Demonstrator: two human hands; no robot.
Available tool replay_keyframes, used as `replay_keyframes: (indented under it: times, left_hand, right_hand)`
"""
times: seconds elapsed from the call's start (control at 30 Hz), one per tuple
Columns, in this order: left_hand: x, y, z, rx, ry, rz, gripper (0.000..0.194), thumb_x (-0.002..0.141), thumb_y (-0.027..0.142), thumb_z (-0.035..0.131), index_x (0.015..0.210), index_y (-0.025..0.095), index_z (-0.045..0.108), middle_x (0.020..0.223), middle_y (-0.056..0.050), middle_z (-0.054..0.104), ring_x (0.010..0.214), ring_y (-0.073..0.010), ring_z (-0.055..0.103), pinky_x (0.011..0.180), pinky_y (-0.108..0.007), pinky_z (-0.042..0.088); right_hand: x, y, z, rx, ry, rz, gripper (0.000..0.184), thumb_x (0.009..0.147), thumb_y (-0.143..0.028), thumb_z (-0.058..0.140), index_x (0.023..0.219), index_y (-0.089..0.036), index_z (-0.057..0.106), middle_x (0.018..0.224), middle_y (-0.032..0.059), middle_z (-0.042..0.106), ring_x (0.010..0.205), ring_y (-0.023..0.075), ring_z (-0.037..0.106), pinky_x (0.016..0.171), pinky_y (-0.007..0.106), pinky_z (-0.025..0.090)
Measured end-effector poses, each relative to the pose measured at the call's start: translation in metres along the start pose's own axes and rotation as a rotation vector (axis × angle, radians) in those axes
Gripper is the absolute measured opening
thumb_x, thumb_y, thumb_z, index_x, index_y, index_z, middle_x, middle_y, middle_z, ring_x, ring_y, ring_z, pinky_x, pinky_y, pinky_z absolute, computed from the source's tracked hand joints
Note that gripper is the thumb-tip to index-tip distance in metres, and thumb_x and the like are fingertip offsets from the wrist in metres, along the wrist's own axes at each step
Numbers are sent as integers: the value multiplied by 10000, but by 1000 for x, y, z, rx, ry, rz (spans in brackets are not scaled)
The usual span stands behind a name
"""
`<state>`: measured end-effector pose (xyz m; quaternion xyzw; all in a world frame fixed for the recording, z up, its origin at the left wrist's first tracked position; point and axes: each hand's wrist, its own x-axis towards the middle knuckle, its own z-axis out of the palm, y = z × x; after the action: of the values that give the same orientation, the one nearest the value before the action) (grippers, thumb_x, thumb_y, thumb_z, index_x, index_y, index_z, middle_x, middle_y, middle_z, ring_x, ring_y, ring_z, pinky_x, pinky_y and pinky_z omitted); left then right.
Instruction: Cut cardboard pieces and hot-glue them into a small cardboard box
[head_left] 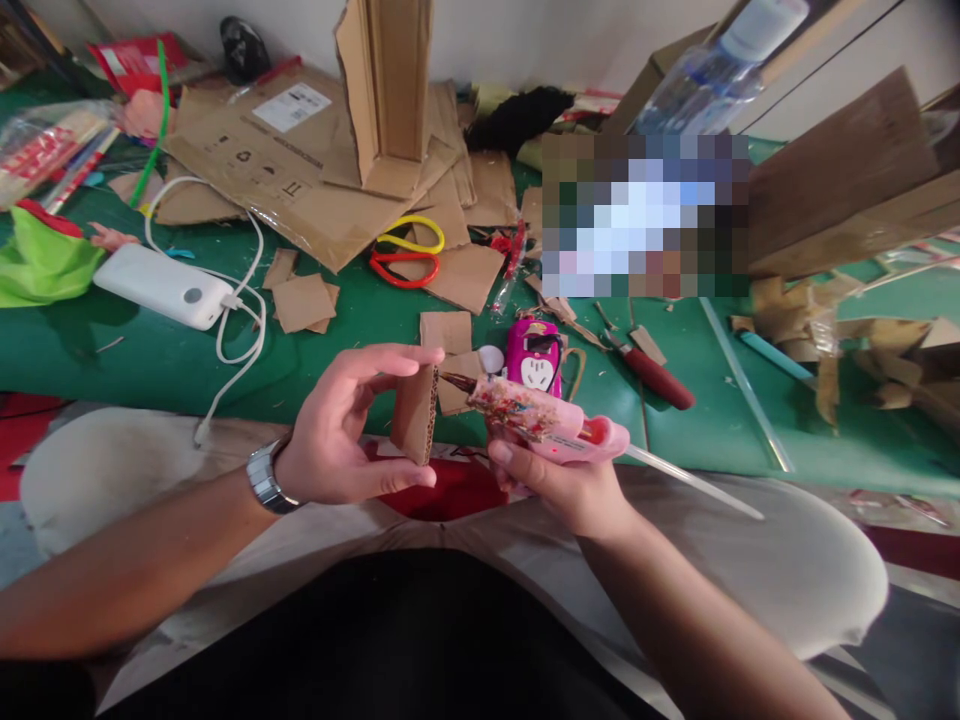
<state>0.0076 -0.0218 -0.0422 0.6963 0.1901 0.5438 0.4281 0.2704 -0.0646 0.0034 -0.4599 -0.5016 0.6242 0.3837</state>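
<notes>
My left hand [337,430] grips a small piece of cardboard [415,415] between thumb and fingers, its corrugated edge turned toward the right. My right hand [551,475] is wrapped round a pink hot glue gun [536,415] smeared with dried residue. The gun's dark nozzle points left and meets or nearly meets the cardboard's upper edge; I cannot tell if they touch. A clear glue stick [697,483] sticks out of the gun's back end. Just behind the gun lies a magenta power socket [534,358], near loose cardboard scraps [448,335].
On the green table [360,330] lie a white power bank [165,287] with a cable, scissors [405,265] with yellow and orange handles, a red-handled tool [656,377] and another glue stick [746,385]. A cardboard structure [390,95] stands at the back, with a plastic bottle [701,85] to its right.
</notes>
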Motion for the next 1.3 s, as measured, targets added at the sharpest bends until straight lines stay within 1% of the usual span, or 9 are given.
replay_keyframes:
  times: [0.1,0.17,0.27,0.37,0.67,0.8,1.0,1.17,1.3]
  left_hand:
    - [1,0,0,2,0,17,1000,709,324,1101,1579,259,614,1550,-158,710,1446,-361,716,1148,-468,682]
    - [1,0,0,9,0,21,994,716,332,1097,1582,265,614,1545,-154,716,1439,-352,720,1148,-466,682]
    - [0,0,0,26,3,7,990,724,363,1091,1586,299,609,1532,-156,721,1426,-377,726,1121,-518,694]
    - [-1,-1,-1,44,5,-4,990,720,363,1092,1582,314,609,1528,-155,721,1418,-387,731,1103,-533,696]
    - [0,0,1,43,-10,21,972,753,364,1071,1597,289,595,1540,-158,714,1421,-357,721,1129,-506,682]
    - [0,2,2,54,-11,21,950,777,373,1054,1602,299,587,1536,-149,713,1417,-345,720,1129,-494,683]
    - [1,4,2,45,-15,13,970,752,315,1075,1589,279,587,1548,-131,709,1436,-309,714,1174,-442,662]
    - [0,1,1,70,-6,3,959,751,375,1066,1583,315,593,1530,-151,726,1407,-358,730,1114,-518,697]
    - [0,-2,0,63,-19,33,1008,713,400,1080,1590,316,590,1518,-154,731,1394,-374,737,1099,-537,709]
  right_hand:
    - [0,-1,2,22,14,-19,437,913,-585,929,1166,-238,853,986,101,861,1017,326,851,869,439,751]
    - [0,-1,3,38,11,-33,415,916,-544,938,1185,-237,863,1081,102,883,1132,340,849,981,468,744]
    - [1,-1,3,51,0,-54,369,923,-464,947,1230,-273,874,1238,71,892,1217,336,846,1104,491,710]
    - [0,1,2,29,0,-66,364,940,-418,931,1273,-283,874,1339,59,876,1268,337,838,1166,491,680]
    - [0,5,2,-9,22,-81,333,959,-337,895,1282,-260,867,1360,48,870,1284,322,836,1195,469,663]
    - [0,4,2,-51,23,-67,328,952,-360,901,1261,-256,872,1345,52,875,1270,332,840,1176,476,678]
    - [1,3,3,-34,45,-84,335,945,-329,906,1269,-254,869,1339,53,877,1260,326,846,1182,478,674]
    - [0,5,2,-26,49,-85,346,951,-334,899,1285,-250,869,1343,59,875,1260,321,845,1180,473,673]
    - [0,3,2,-24,48,-73,335,953,-330,894,1280,-262,873,1343,60,875,1264,319,843,1174,467,676]
